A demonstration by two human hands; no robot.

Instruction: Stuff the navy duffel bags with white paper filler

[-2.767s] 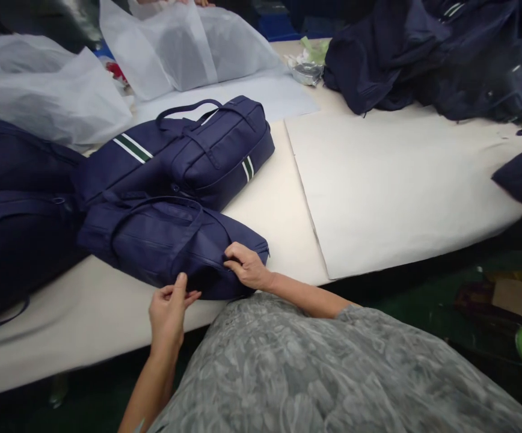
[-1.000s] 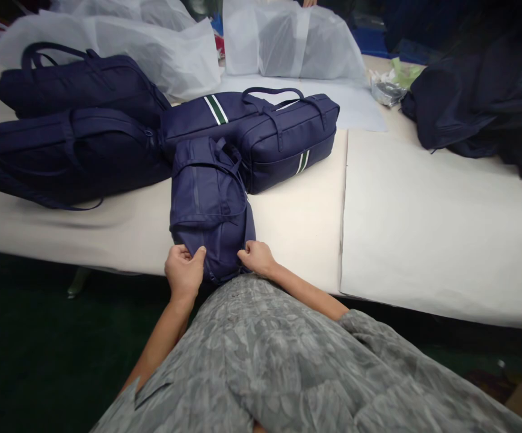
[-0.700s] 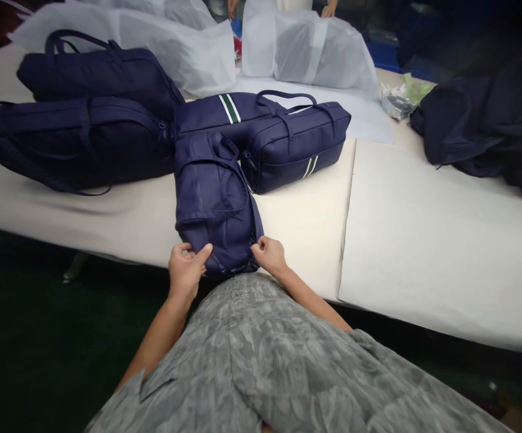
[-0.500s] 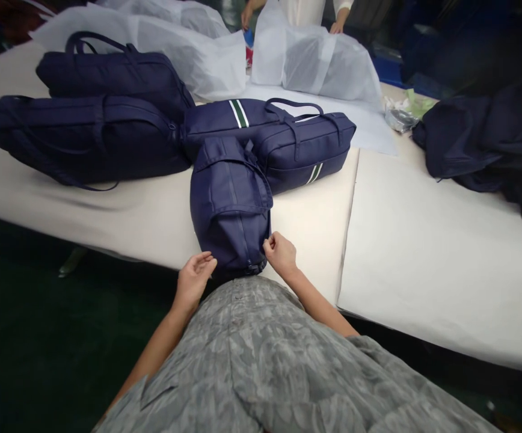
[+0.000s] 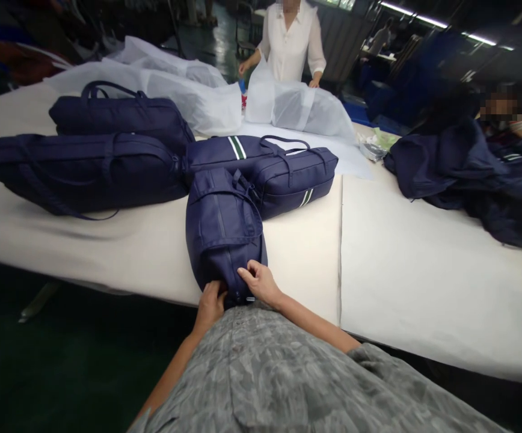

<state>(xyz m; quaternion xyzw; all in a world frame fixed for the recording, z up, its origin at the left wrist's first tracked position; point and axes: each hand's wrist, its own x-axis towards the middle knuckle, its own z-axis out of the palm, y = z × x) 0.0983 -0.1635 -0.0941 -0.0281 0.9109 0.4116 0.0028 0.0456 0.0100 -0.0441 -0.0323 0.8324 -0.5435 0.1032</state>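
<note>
A navy duffel bag (image 5: 218,216) lies end-on to me at the table's front edge, its zipper running toward my body. My left hand (image 5: 211,305) grips the bag's near left corner with curled fingers; some of the fingertips are hidden against the fabric. On the other side of the zipper, my right hand (image 5: 260,284) is closed, thumb and forefinger pinching the fabric near the zipper's end. A small buckle or clip shows just below that hand. Touching the bag's far end is another navy bag (image 5: 294,180) with a green and white stripe.
More navy bags (image 5: 85,171) lie to the left. Translucent white covers (image 5: 189,102) stand behind them, and a person (image 5: 290,45) across the table touches one. Dark navy fabric (image 5: 450,162) is heaped at right, near another person. White sheeting covers the table (image 5: 405,264).
My view has tilted up, showing more of the room. My right hand has moved in over the bag's top near the zipper, and my left hand has closed on its near corner.
</note>
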